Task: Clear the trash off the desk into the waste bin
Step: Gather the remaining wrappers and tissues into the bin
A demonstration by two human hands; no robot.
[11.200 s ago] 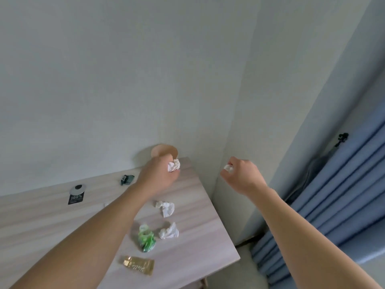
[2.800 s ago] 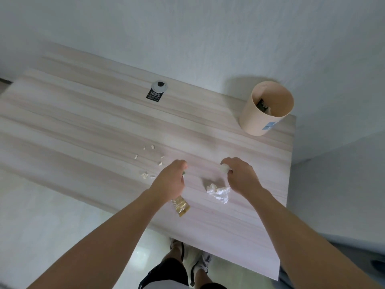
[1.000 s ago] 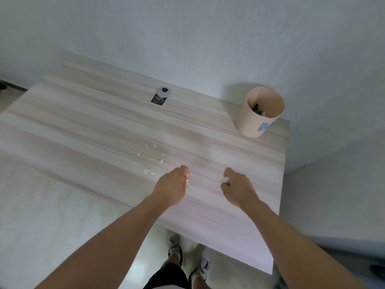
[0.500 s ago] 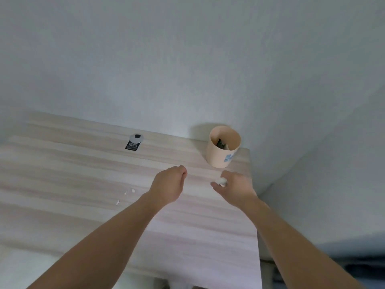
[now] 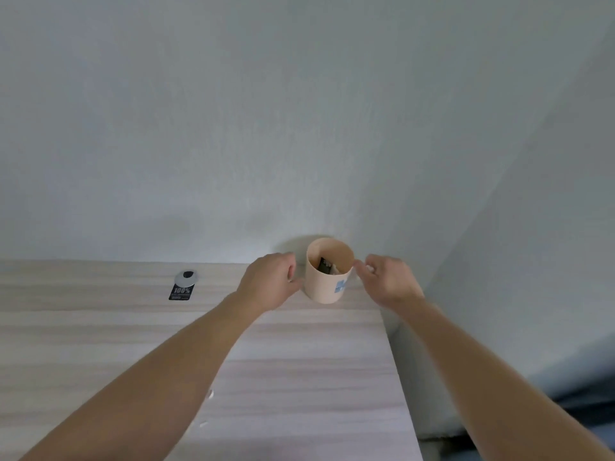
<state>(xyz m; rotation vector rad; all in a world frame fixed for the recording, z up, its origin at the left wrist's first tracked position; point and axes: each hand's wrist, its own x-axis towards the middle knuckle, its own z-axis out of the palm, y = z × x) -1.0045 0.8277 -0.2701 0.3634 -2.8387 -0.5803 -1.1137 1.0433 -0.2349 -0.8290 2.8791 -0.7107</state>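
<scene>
Hands flank the round beige plastic waste bin (image 5: 327, 284) at the back corner of the pale wooden desk (image 5: 299, 377). Beside its rim the right hand (image 5: 389, 281) pinches a white paper scrap (image 5: 369, 268). The left hand (image 5: 269, 281) is curled, and whether it holds anything cannot be told. Each should pass over the rim before letting go, without nudging the bin.

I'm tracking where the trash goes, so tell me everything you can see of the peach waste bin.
The waste bin is a round peach tub, plastic by its look, open-topped, upright at the far right corner of the desk by the wall. A blue label marks its front; a dark packet and pale scraps lie inside. The left hand and the right hand, pinching a white scrap, flank it; contact is unclear.
</scene>
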